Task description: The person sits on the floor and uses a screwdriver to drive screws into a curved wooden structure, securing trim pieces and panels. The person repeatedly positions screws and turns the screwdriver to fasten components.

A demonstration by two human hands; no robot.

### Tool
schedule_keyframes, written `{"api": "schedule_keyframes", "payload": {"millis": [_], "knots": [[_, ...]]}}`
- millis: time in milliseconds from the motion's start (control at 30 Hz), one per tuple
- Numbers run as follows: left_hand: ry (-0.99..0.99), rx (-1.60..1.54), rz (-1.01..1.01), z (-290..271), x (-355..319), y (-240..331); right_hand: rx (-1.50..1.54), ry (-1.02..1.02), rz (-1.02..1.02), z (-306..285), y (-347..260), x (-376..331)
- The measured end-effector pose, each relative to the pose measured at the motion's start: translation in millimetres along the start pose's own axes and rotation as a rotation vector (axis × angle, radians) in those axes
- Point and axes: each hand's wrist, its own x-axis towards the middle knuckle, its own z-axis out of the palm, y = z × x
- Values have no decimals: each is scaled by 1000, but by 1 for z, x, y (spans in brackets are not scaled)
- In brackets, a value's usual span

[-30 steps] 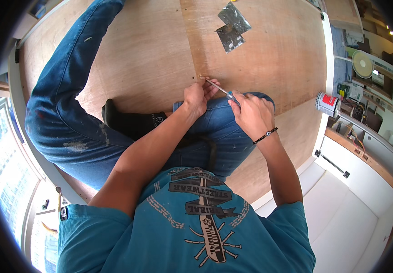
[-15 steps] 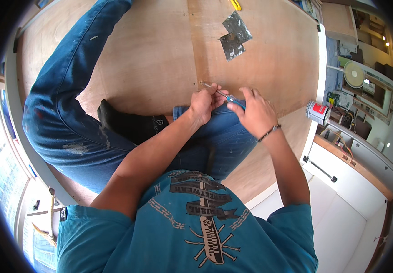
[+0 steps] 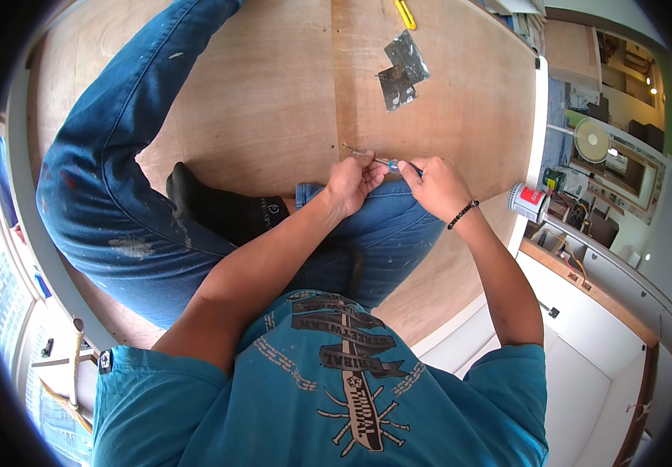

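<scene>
I sit on a large plywood panel (image 3: 258,101) with my legs in blue jeans folded under me. My left hand (image 3: 351,180) and my right hand (image 3: 439,185) meet just above my knee, both closed around a thin screwdriver (image 3: 379,160) with a blue handle. Its metal shaft points left toward a lengthwise seam in the panel (image 3: 337,86). A black bracelet circles my right wrist. What the tip touches is too small to tell.
Two crumpled silver foil pieces (image 3: 400,70) lie on the panel beyond my hands. A yellow tool (image 3: 404,12) rests at the far edge. A red and white can (image 3: 527,202) stands off the panel to the right, beside a white counter (image 3: 585,350) and cluttered shelves.
My head has tilted, so the scene sits lower in view. Both hands stay together on the screwdriver, shifted slightly right along the seam.
</scene>
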Motion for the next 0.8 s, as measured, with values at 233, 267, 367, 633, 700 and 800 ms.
{"api": "schedule_keyframes", "payload": {"millis": [233, 267, 367, 633, 700, 800], "knots": [[54, 50, 27, 7, -8, -4, 267, 35, 78, 6, 8, -9], [59, 52, 34, 8, -9, -4, 207, 122, -14, 7, 10, -11], [71, 48, 46, 9, -9, -4, -21, 299, -212, 10, 9, -19], [86, 87, 76, 3, -4, -9, -315, 202, -159, 32, -4, -32], [106, 95, 80, 5, -7, -8, -242, 198, -166, 33, 0, -31], [110, 106, 77, 5, -7, -8, -128, 99, -80, 31, 1, -27]]}}
